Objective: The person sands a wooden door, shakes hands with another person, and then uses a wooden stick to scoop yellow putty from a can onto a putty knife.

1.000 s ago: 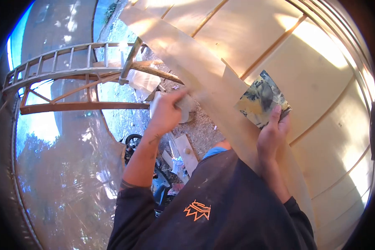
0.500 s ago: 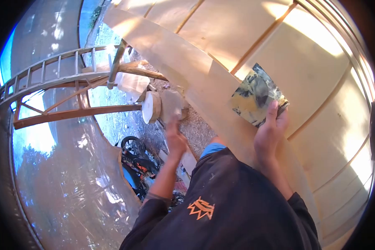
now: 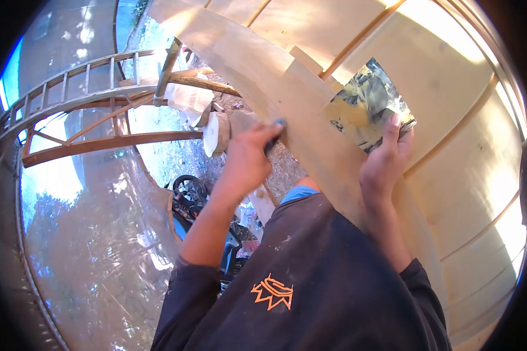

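My left hand point(image 3: 250, 155) is closed, slightly blurred, at the edge of the long pale wooden board point(image 3: 313, 99). A small dark tool point(image 3: 271, 143) with a bluish tip sticks out from under its fingers; most of it is hidden, and its exact kind I cannot tell. My right hand point(image 3: 386, 158) grips the lower corner of a square, flat mixing board point(image 3: 366, 105), thumb on top. Yellowish and dark grey paste is smeared over that board's face. It is held above the large pale panels.
Pale panels point(image 3: 445, 105) with ribs curve along the right. A ladder point(image 3: 76, 79) and wooden beam point(image 3: 117, 140) extend at left, near a round cut log point(image 3: 215, 134). A motorcycle point(image 3: 190, 196) stands below, beside a large brown reflective surface point(image 3: 99, 251).
My left hand has moved up and right to the pale board's edge, its forearm reaching farther in. My right hand and the smeared board have shifted slightly up and right.
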Action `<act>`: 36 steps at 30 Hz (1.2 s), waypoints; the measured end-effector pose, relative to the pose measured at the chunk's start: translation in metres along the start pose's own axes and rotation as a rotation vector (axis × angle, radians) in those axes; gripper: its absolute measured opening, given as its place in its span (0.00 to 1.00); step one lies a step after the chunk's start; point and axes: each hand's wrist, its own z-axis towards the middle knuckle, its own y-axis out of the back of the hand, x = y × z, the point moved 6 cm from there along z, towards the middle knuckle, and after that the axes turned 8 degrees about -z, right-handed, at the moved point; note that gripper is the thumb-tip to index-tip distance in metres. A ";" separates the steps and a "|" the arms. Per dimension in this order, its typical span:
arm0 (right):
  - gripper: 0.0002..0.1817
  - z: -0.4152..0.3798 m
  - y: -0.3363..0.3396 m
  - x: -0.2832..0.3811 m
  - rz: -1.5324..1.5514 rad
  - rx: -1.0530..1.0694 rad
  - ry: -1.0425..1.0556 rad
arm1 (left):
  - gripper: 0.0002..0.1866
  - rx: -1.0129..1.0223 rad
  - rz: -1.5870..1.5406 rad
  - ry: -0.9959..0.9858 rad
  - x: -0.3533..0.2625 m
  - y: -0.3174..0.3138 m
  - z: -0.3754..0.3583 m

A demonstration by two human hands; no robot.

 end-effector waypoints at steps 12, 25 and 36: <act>0.15 -0.003 -0.003 0.003 -0.053 0.007 -0.007 | 0.28 -0.163 0.166 0.129 0.132 0.132 0.156; 0.13 -0.003 0.003 0.001 0.092 -0.017 -0.143 | 0.28 -0.080 0.008 0.156 0.132 0.094 0.152; 0.14 -0.004 -0.004 -0.001 0.146 0.016 -0.211 | 0.27 0.145 -0.078 0.010 -0.023 -0.001 0.007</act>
